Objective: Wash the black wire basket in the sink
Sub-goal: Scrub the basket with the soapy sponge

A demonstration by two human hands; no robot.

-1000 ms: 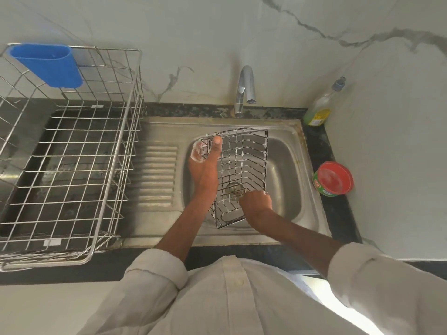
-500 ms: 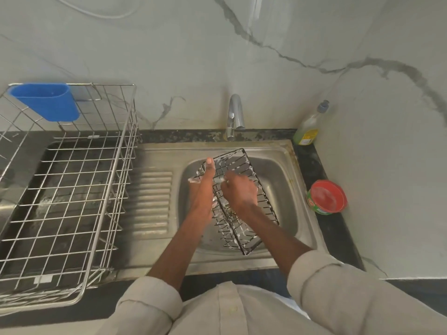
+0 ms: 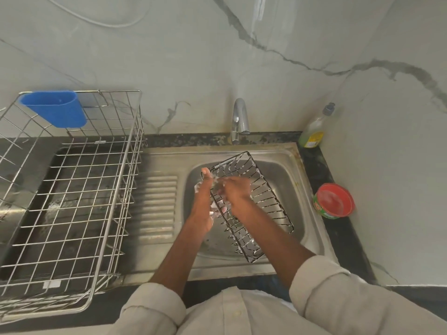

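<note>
The black wire basket (image 3: 267,209) lies tilted over the steel sink (image 3: 304,180), its long side running from the far left to the near right, with white suds on its wires. My left hand (image 3: 204,201) grips its left edge, thumb up along the rim and fingers curled through the wires underneath. My right hand (image 3: 235,189) lies inside the basket near its far end with fingers curled against the wires; whether it holds a scrubber is hidden.
A tap (image 3: 239,122) stands behind the sink. A large metal dish rack (image 3: 72,189) with a blue cup holder (image 3: 54,108) fills the left counter. A soap bottle (image 3: 314,128) and a red-lidded tub (image 3: 335,200) sit on the right ledge.
The basket has turned from upright to lying slanted over the sink. My right hand moved from its near end up to its far end. The view tilted upward.
</note>
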